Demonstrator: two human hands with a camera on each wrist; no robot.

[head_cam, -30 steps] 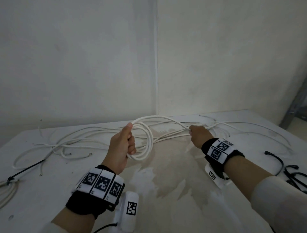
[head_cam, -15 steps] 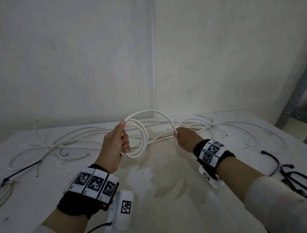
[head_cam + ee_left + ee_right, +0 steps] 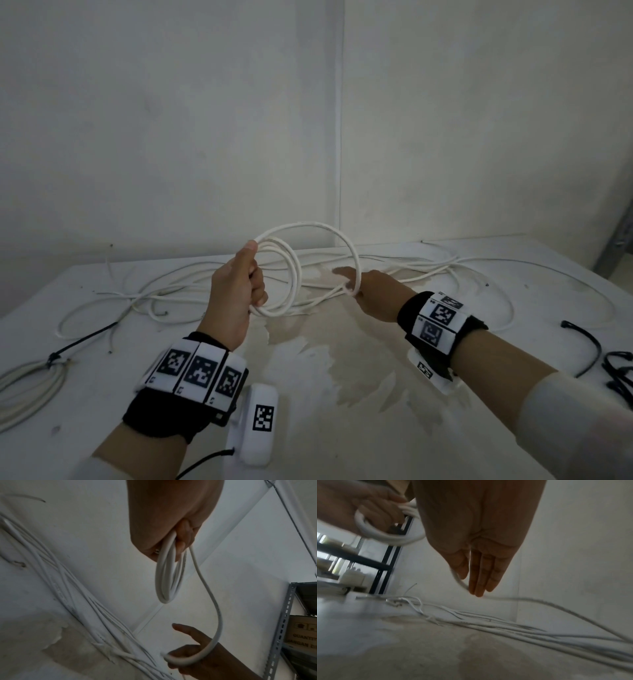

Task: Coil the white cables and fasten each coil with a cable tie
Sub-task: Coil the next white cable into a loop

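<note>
Tied coil [image 3: 30,383] cut off left, box [image 3: 302,632] print maybe unreadable

Dim white walls [image 3: 171,137], metal shelving [image 3: 281,628]

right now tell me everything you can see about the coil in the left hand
The coil is round white cable, smooth like plastic, wound in a few loops and held upright above the table. The left hand grips one side of it. One wider loop arcs over to the right hand, whose straight fingers guide it.

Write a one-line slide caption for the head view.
Left hand grips a white cable coil above the table while the right hand guides the next loop.
</note>
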